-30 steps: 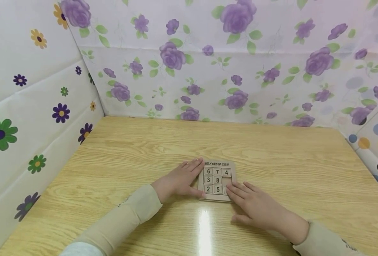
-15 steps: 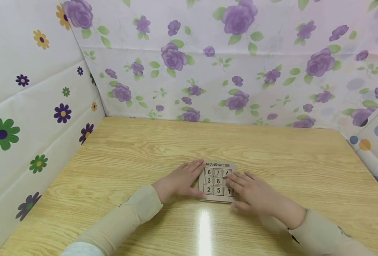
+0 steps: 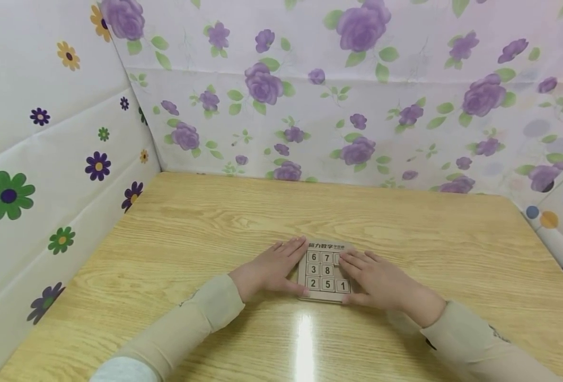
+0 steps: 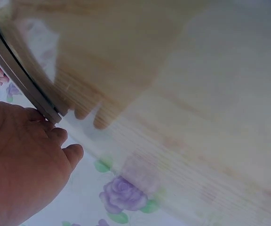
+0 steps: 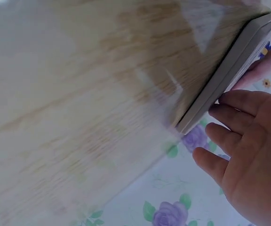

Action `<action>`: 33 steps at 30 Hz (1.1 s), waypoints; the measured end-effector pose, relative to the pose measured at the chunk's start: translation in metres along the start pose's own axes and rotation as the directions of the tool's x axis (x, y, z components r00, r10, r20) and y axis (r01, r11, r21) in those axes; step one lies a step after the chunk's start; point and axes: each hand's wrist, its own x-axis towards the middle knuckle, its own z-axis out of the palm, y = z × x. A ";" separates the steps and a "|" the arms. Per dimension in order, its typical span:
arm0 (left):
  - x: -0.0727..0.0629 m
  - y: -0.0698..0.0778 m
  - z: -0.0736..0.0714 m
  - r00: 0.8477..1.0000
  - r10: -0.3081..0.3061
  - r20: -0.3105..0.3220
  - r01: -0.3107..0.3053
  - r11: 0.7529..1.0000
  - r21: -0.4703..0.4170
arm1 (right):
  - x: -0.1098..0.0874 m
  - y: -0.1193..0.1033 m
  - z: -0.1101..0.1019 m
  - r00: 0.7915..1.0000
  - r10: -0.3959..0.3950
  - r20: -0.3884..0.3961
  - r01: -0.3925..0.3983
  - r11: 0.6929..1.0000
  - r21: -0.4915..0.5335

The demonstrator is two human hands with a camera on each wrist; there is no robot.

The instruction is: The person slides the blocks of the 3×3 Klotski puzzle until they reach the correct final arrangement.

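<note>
The left hand [image 3: 269,270] lies flat at the nine o'clock side of the number puzzle board [image 3: 323,297], its fingers straight and close together with the thumb spread away from them; the fingertips rest at the board's eleven o'clock corner and the thumb tip at its seven o'clock corner. The right hand [image 3: 381,281] comes in from between three and four o'clock, fingers straight and side by side, their tips over the partly covered tile [image 3: 336,259] at about one o'clock, while its thumb is stretched apart, its tip at the five o'clock corner. How firmly either hand presses, I cannot tell. The board lies on the wood-grain table [image 3: 214,228], at roughly five o'clock from the middle of the head view, its printed heading toward twelve. The tiles in sight read 6, 7, 3, 8, 2, 5 and 1, with the 1 tile [image 3: 343,286] at about five o'clock and the recess floor showing at three o'clock, beside the 8 tile [image 3: 327,270]. A purple-flowered cloth [image 3: 310,127] stands at twelve o'clock behind the table, and a daisy-patterned cloth [image 3: 47,143] at ten.
</note>
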 end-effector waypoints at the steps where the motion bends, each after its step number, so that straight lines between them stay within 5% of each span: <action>1: 0.000 0.000 0.000 1.000 0.000 0.000 0.000 1.000 -0.001 | 0.000 0.000 0.000 1.000 0.001 0.001 -0.001 1.000 0.001; 33: 0.000 0.001 0.000 1.000 0.006 -0.007 -0.006 1.000 0.008 | -0.008 -0.004 0.005 0.997 -0.039 -0.069 0.039 0.999 -0.002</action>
